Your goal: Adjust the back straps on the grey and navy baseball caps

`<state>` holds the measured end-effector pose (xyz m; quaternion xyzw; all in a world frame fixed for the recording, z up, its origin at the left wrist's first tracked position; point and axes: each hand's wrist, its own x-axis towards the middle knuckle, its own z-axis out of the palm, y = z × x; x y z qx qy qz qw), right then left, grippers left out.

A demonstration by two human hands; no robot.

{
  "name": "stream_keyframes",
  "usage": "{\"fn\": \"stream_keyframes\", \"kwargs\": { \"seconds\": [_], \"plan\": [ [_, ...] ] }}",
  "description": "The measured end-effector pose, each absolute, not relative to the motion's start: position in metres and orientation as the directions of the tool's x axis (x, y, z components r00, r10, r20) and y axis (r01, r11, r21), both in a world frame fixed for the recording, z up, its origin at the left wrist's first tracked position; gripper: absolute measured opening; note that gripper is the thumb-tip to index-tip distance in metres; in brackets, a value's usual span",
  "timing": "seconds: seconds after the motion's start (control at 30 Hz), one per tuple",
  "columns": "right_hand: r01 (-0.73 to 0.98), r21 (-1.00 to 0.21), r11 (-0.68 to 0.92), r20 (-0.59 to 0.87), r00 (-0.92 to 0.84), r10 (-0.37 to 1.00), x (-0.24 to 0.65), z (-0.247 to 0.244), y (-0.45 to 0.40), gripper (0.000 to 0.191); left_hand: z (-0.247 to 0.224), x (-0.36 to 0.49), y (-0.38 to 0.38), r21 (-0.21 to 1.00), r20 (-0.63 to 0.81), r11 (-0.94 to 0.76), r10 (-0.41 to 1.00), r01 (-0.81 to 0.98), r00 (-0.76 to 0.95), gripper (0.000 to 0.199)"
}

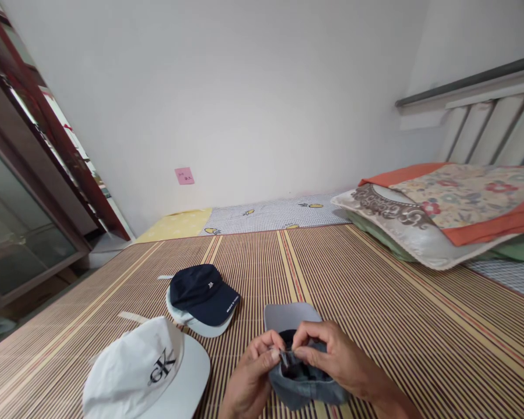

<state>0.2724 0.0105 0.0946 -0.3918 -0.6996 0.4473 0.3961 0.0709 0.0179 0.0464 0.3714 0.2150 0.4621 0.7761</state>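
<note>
See striped mat [332, 267], white wall [266, 105] 12 o'clock, floral pillow [475, 195] 3, navy cap [201, 291] and white cap [133, 366] 7; grasping gray-blue cap [308, 391], left grip [257, 369], right grip [338, 355].

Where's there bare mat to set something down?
Bare mat: between the gray cap and white pillow; beyond the navy cap, toward the wall. Crowded: between navy cap and white cap, around left hand and right hand.
</note>
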Motion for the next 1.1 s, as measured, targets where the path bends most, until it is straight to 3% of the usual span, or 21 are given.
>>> {"fn": "stream_keyframes", "kwargs": {
  "seconds": [0.33, 0.53, 0.87, 1.0, 1.1],
  "plan": [
    [0.151, -0.939, 0.308, 0.234, -0.376, 0.897, 0.270, 0.096, 0.009, 0.008, 0.050, 0.077, 0.016, 0.799, -0.029, 0.302, 0.883, -0.520, 0.468, 0.038],
    [0.071, -0.968, 0.240, 0.196, -0.383, 0.903, 0.266, 0.094, 0.008, 0.004, 0.050, 0.082, 0.016, 0.792, 0.005, 0.276, 0.889, -0.545, 0.458, 0.035],
    [-0.083, -0.986, 0.141, 0.163, -0.406, 0.899, 0.267, 0.082, 0.013, 0.018, 0.051, 0.084, 0.016, 0.767, 0.038, 0.254, 0.899, -0.590, 0.437, 0.027],
    [-0.073, -0.986, 0.153, 0.169, -0.401, 0.900, 0.267, 0.082, 0.013, 0.017, 0.054, 0.085, 0.015, 0.774, 0.000, 0.274, 0.902, -0.571, 0.433, 0.029],
    [0.031, -0.980, 0.197, 0.173, -0.362, 0.916, 0.267, 0.085, 0.012, 0.014, 0.054, 0.085, 0.015, 0.757, 0.001, 0.284, 0.900, -0.589, 0.436, 0.028]
  ]
}}
